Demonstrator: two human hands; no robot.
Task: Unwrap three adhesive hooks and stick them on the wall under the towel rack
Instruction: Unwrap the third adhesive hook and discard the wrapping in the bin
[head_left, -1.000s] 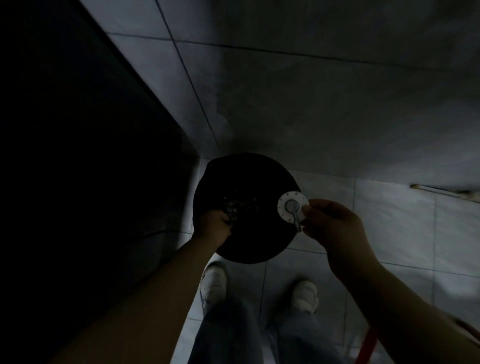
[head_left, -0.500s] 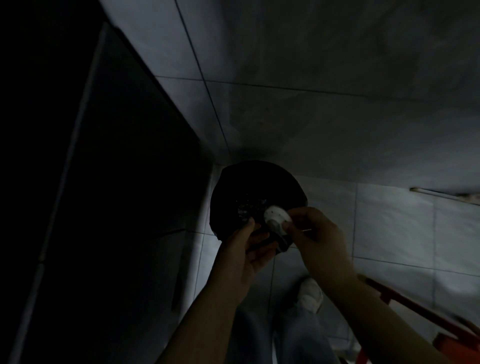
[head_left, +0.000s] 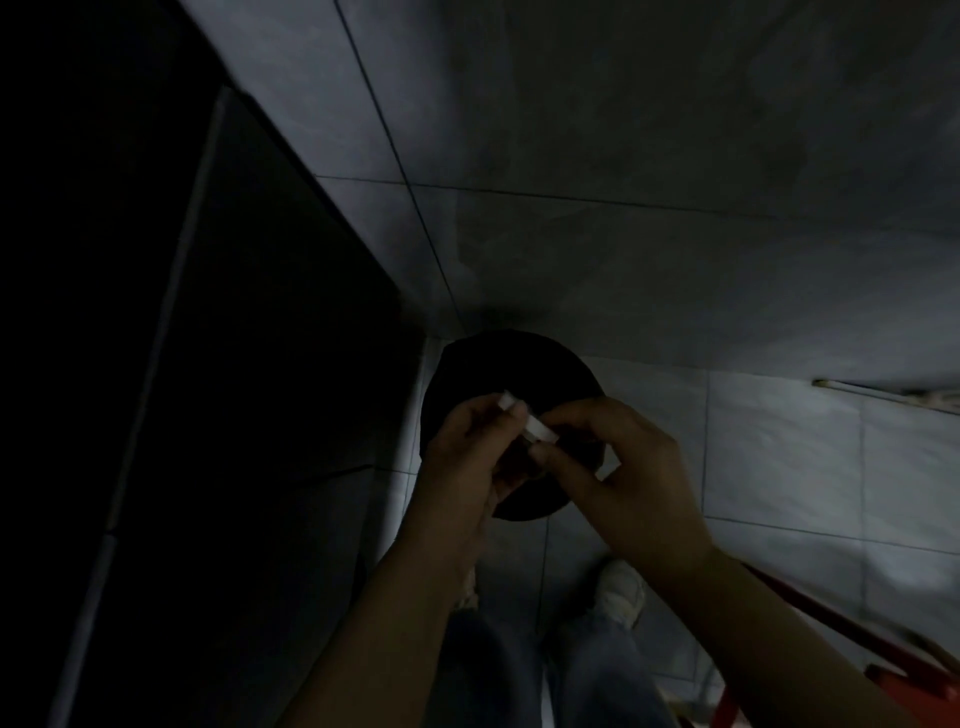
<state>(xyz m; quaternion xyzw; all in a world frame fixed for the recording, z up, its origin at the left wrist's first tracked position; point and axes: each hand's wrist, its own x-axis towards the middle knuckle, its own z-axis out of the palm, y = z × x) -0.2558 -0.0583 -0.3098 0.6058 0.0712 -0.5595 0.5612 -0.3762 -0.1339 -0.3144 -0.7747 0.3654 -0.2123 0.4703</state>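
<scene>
Both hands are pinched on one small white adhesive hook (head_left: 535, 428), held just above a dark round bin (head_left: 511, 364) on the tiled floor. Left hand (head_left: 467, 457) fingers (head_left: 511, 413) are narrow, closed on the hook's left edge; a small white bit shows at their tips, film or hook, can't tell. Right hand (head_left: 618, 467) fingers (head_left: 543, 452) are narrow too, closed on its right edge from below. Step looks like peeling the backing off the pad, with the bin right under the fingers to catch the scrap. Next move likely calls for getting a nail under the film edge, stripping it without touching the glue, then pressing the hook flat on the tiled wall (head_left: 675, 208) beyond the fingers. No towel rack in view. Count: one hook visible, two hands, one bin, two shoes below the wrists. Other two hooks not seen. Very dim, so detail is thin.
</scene>
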